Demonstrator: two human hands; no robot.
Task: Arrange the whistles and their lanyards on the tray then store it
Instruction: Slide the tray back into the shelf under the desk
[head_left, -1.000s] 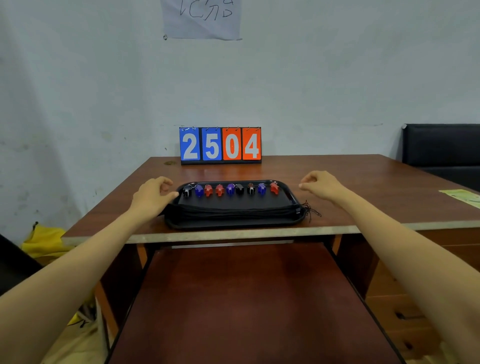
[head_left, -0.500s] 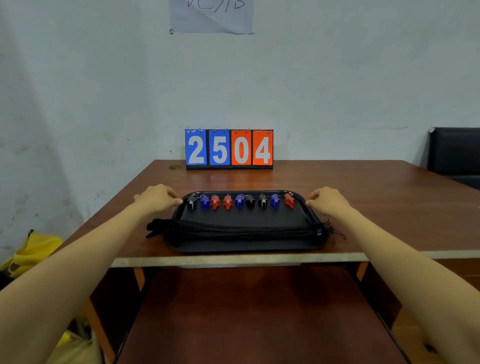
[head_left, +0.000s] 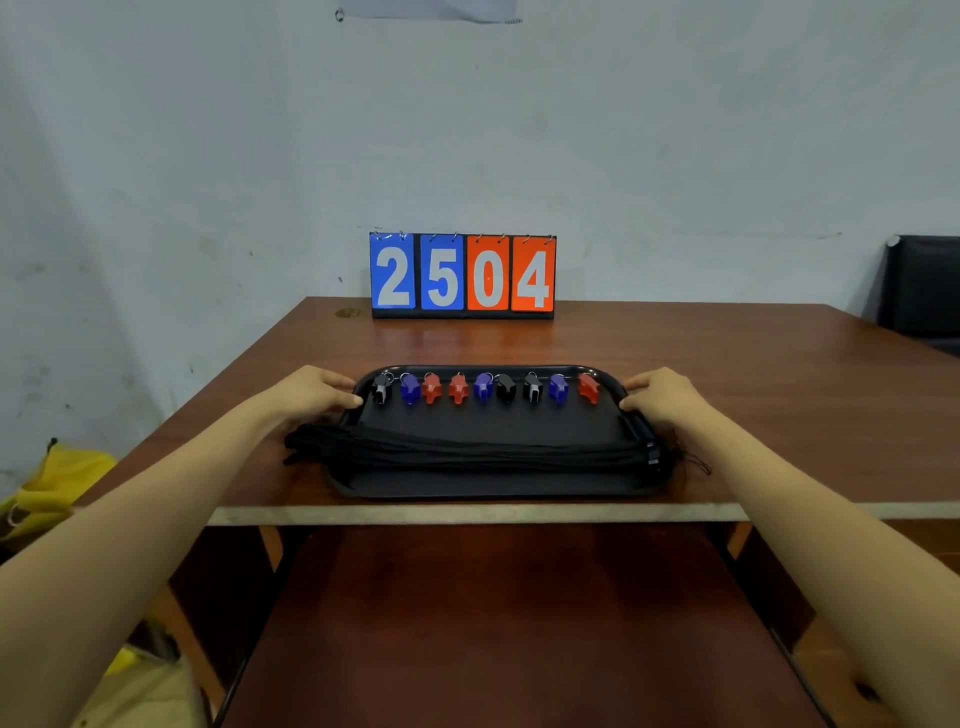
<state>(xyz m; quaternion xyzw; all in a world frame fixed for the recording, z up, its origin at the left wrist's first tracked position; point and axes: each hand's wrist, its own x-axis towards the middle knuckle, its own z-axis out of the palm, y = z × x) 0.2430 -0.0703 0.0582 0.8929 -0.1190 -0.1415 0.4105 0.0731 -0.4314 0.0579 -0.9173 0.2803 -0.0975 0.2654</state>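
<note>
black tray (head_left: 493, 487) sat at the near edge of the surface (head_left: 779, 415), nine whistles (head_left: 483, 388) lined along its far side, lanyards (head_left: 467, 453) bundled across its middle. arranging looked done to me; storing was left. my left hand (head_left: 311, 395) gripped its left rim, my right hand (head_left: 665, 397) its right rim.

L grip (head_left: 311, 397), R grip (head_left: 670, 400) onto tray (head_left: 493, 488) rim (both ends)
</note>
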